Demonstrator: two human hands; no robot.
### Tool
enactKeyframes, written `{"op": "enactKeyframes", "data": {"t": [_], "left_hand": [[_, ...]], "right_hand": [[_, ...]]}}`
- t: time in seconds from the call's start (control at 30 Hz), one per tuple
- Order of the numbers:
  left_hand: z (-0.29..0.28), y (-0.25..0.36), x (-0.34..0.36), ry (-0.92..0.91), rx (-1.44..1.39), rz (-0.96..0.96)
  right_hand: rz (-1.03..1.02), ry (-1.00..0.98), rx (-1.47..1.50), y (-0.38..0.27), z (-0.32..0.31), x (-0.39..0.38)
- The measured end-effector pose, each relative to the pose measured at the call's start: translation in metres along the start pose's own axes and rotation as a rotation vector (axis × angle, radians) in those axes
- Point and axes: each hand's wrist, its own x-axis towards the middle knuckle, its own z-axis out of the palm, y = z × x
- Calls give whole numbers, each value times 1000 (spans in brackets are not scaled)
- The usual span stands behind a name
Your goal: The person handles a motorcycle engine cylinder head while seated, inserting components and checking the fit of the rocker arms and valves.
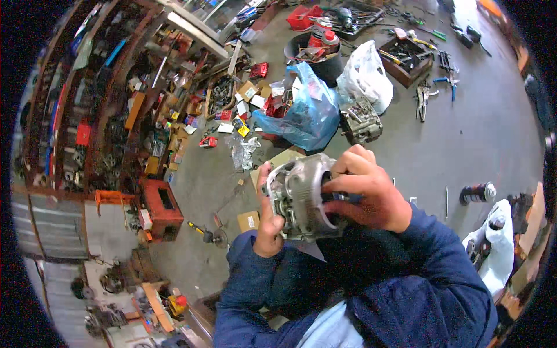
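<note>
Above my lap I hold a grey metal engine casting (299, 194) with a ribbed side and a round opening facing right. My left hand (270, 223) is closed around its left edge, thumb in front and fingers behind. My right hand (371, 188) is at the round opening, with its thumb and bent fingers reaching into it. Something dark shows between those fingers; whether it is a separate part or the shaded bore I cannot tell. Another metal engine casting (361, 120) stands on the grey floor beyond my hands, beside a blue plastic bag (307, 110).
A white bag (366, 75), a black bucket (331, 66) and a wooden tool box (406, 61) stand farther off. Locking pliers (423, 101) lie near them. At right are a spray can (477, 192) and a white cloth (493, 243). Cluttered shelves (87, 104) and a red metal box (161, 209) are left.
</note>
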Motion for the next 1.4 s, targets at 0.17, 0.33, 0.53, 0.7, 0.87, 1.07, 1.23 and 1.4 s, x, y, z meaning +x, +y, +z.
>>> {"op": "enactKeyframes", "data": {"t": [0.17, 0.33, 0.53, 0.7, 0.87, 1.07, 1.23, 1.4], "left_hand": [[-7, 12, 19, -331, 415, 191], [-2, 8, 30, -363, 642, 309], [9, 4, 27, -406, 681, 418], [13, -9, 23, -330, 699, 430], [1, -16, 26, -363, 581, 386], [-5, -16, 28, -372, 558, 354], [-8, -18, 31, -370, 579, 399], [-11, -13, 37, -396, 630, 462]], "right_hand": [[91, 31, -30, -2, -12, -16], [411, -19, 96, -3, -20, -32], [422, 52, 42, -10, -23, -41], [472, 75, -27, -21, -23, -35], [445, 39, -32, -27, -18, -31], [430, 36, -44, -26, -16, -24], [400, 10, -109, -23, -16, -24], [373, 41, -108, -10, -16, -35]]}}
